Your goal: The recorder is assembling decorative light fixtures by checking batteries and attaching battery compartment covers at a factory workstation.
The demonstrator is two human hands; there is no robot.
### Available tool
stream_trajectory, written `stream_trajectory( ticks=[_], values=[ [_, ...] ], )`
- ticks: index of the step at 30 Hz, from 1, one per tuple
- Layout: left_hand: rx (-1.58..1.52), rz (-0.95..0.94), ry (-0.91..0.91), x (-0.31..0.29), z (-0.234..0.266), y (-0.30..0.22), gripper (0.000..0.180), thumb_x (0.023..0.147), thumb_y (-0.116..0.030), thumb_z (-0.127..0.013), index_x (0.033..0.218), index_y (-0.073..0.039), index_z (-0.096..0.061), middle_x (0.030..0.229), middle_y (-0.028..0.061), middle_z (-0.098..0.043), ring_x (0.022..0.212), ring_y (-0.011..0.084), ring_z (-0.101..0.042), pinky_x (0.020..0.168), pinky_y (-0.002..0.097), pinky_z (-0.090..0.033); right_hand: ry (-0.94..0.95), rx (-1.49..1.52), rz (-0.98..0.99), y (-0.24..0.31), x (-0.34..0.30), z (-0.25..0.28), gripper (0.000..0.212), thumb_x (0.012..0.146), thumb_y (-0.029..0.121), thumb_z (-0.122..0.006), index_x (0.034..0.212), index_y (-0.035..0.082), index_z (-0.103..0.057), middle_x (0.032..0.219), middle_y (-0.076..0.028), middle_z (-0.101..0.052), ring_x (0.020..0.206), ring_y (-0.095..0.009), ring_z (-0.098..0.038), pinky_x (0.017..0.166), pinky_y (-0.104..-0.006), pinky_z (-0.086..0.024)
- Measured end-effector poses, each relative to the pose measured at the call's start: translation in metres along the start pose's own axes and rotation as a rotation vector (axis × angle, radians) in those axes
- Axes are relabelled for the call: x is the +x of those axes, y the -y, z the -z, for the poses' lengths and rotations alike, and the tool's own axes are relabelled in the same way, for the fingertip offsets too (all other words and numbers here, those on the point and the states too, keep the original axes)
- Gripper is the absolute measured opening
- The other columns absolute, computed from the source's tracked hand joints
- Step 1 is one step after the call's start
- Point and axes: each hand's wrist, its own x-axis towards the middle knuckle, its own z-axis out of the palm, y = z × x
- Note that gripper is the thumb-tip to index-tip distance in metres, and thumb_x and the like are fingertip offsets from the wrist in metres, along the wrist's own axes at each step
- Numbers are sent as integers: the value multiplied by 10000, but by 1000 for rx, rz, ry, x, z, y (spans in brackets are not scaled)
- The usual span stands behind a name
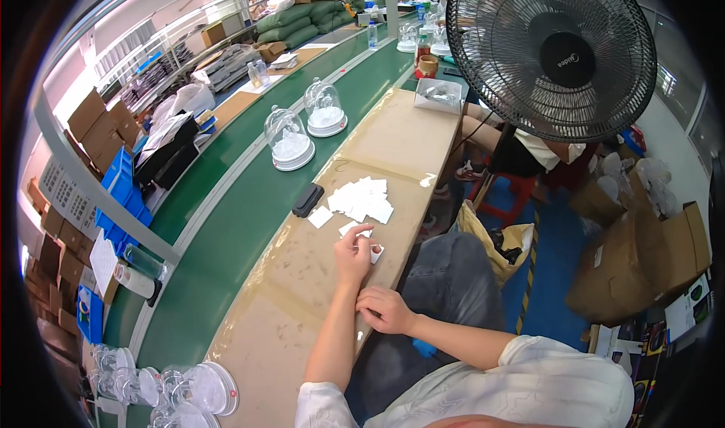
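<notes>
My left hand (352, 259) is over the brown-covered worktop, its fingers bent around a small white card (377, 255) at the fingertips. Another white card (349, 229) lies just beyond those fingers. Farther up, a loose pile of white cards (361, 199) is spread out, with a single card (320, 217) to its left. My right hand (385, 310) rests at the worktop's near edge beside my left wrist. Its fingers are curled in, and whatever they may hold is hidden.
A black case (308, 200) lies left of the pile. Clear domes on white bases (292, 153) stand on the green conveyor (234, 194); several more (192, 390) crowd the lower left. A black fan (563, 58) looms at upper right, near a seated person. A cardboard box (623, 262) stands right.
</notes>
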Motion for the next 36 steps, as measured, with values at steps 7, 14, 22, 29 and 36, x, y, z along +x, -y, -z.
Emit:
stream_trajectory(
  ticks=[7, 14, 22, 29, 36],
  values=[
    [20, 33, 29, 2, 0, -11, 323, 825, 17, -376, 1042, 52, -613, 642, 102, -637, 573, 128, -598, 544, 241, -461, 11, -3, -29, 1, 1, 2, 49, 771, 24, -601, 816, 41, -608, 852, -89, -621, 786, -278, -600, 686, -357, -490],
    [-1, 20, 20, -1, 3, -11, 322, 839, 0, -382, 1055, 52, -615, 652, 103, -642, 585, 133, -599, 565, 248, -477, 42, 94, -190, 5, -9, 3, 181, 844, -13, -557, 1015, 39, -585, 893, -88, -615, 787, -212, -610, 716, -308, -487],
    [-56, 2, 184, -5, -19, -51, 520, 1017, -414, -299, 1207, -2, -553, 711, 92, -665, 696, 152, -628, 689, 274, -485, -497, 432, -507, 12, 33, 52, 381, 911, -18, -552, 1278, -2, -451, 786, 43, -498, 678, -6, -447, 588, -162, -382],
    [386, -17, 309, -18, -17, -76, 526, 1013, -424, -257, 1278, -57, -524, 742, 106, -669, 753, 232, -639, 731, 323, -475, -166, 171, -641, 21, 32, 95, 145, 893, 46, -624, 1022, -19, -633, 717, 39, -548, 641, -12, -483, 576, -170, -397],
    [399, -68, 421, -25, -33, -106, 397, 969, -289, -401, 1300, -90, -495, 647, 102, -638, 649, 274, -664, 622, 367, -503, -155, 256, -652, 30, 28, 114, 108, 871, 70, -652, 936, -13, -630, 760, -17, -631, 670, -45, -574, 612, -201, -470]
  ],
)
